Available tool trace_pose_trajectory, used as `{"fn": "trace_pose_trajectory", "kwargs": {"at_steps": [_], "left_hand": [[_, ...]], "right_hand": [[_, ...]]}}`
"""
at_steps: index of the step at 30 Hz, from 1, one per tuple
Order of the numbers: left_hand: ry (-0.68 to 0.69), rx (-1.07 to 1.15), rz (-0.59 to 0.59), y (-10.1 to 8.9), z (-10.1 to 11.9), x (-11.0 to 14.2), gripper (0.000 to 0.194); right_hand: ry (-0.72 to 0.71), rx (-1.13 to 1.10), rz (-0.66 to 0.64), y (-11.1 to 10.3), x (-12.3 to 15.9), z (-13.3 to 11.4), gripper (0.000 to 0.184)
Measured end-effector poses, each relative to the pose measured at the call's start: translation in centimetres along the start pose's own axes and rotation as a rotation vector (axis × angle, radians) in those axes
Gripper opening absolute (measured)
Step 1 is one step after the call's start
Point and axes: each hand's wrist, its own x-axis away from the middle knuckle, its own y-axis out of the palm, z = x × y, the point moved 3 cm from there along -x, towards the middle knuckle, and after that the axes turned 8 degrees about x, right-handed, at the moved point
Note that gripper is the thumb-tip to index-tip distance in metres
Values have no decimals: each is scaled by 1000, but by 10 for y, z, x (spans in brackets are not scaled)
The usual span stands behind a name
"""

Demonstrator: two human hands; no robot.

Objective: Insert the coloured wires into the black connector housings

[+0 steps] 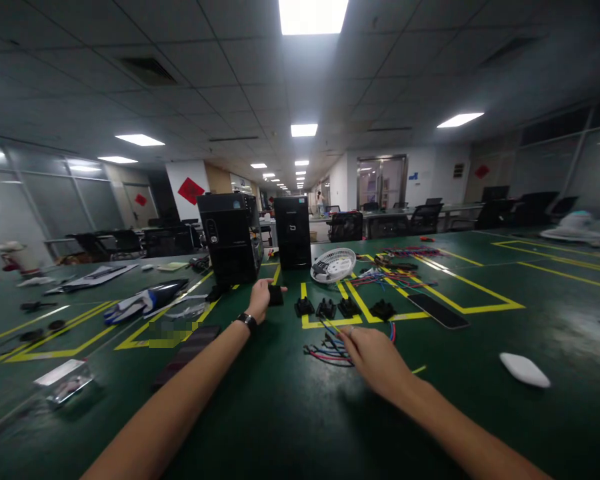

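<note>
My left hand point(261, 300), with a dark band on the wrist, is closed on the edge of a small black square piece point(277, 296) at the table's middle. Nearer to me, the fingers of my right hand point(373, 355) pinch a cable point(330, 327) above a bundle of red, blue and black cables point(325, 357). The fingertips partly cover the bundle. Just beyond it, several small black holders point(326, 307) stand in a row, most of them inside a yellow taped box.
Two black computer cases point(233, 257) point(293, 233) stand behind my hands, beside a white basket point(333, 265). More coloured wires point(405, 257) lie at the back right. A black phone-like slab point(439, 311), a white mouse point(524, 369) and a clear box point(66, 383) rest on the green table.
</note>
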Motion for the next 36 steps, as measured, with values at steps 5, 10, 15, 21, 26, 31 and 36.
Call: {"fn": "trace_pose_trajectory", "kwargs": {"at_steps": [5,10,15,21,26,31,36], "left_hand": [[-36,-221,-39,1,-36,4,27],[56,-424,-12,5,-47,-11,28],[153,-582,-37,7,-46,-11,31],[410,-774,-367,24,-33,16,45],[543,-1114,-625,13,-35,20,61],[471,-1251,-581,-20,-32,0,58],[505,-1259,-590,-9,-29,0,60]], "right_hand": [[27,109,-100,11,-4,31,28],[56,193,-136,17,0,40,32],[-47,81,-198,21,3,32,62],[-140,38,-210,23,4,20,30],[-209,-4,-250,15,12,5,24],[-307,-37,-314,5,21,-12,26],[-311,-48,-299,4,22,-21,34]]}}
